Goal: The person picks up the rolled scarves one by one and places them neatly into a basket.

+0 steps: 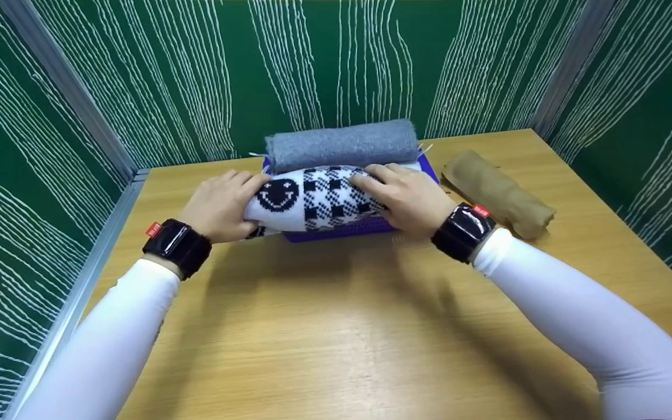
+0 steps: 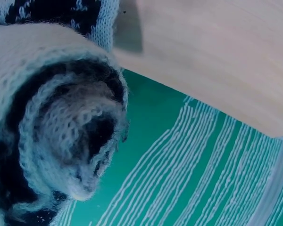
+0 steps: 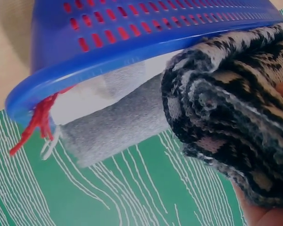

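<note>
Black-and-white knit roll (image 1: 318,198) gripped at both ends, left hand (image 1: 219,205) and right hand (image 1: 409,198) curled around it, over blue basket (image 1: 342,232); grey roll (image 1: 342,144) just behind, tan roll (image 1: 496,192) on table (image 1: 336,326).

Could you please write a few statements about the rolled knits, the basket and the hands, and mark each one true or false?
1. Both hands grip the black-and-white patterned roll, the left hand at one end and the right hand at the other. True.
2. The grey roll lies in front of the patterned roll, nearer the person. False: it lies behind it, farther away.
3. The basket is red. False: it is blue, with rows of slots in its wall.
4. A tan roll lies on the wooden table outside the basket, on the person's right. True.
5. The patterned roll shows a smiling face. True.
</note>
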### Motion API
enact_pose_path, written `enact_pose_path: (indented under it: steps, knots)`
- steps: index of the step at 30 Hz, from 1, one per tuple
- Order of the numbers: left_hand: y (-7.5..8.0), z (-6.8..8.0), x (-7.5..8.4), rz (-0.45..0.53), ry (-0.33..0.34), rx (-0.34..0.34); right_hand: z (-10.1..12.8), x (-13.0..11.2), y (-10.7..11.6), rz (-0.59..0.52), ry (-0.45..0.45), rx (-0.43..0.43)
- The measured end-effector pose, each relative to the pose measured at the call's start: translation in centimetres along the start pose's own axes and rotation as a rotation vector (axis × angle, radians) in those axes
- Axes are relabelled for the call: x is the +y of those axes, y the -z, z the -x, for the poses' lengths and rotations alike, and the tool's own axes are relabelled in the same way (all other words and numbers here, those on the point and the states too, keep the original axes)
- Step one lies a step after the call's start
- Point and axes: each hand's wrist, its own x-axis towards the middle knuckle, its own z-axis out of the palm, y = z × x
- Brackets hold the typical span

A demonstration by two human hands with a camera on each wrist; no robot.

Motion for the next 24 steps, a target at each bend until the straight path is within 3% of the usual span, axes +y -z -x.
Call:
enact_pose_path:
  steps: [19,24]
  knots:
    - [-0.2,-2.7,1.8,-0.066,-0.035,-0.027,1.8,2.6,0.8,0.022,-0.08,-0.028]
    - [-0.5,-3.4,2.1,-0.074,-0.046,-0.008,2.0,2.9,1.0,0.007,-0.127,-0.049]
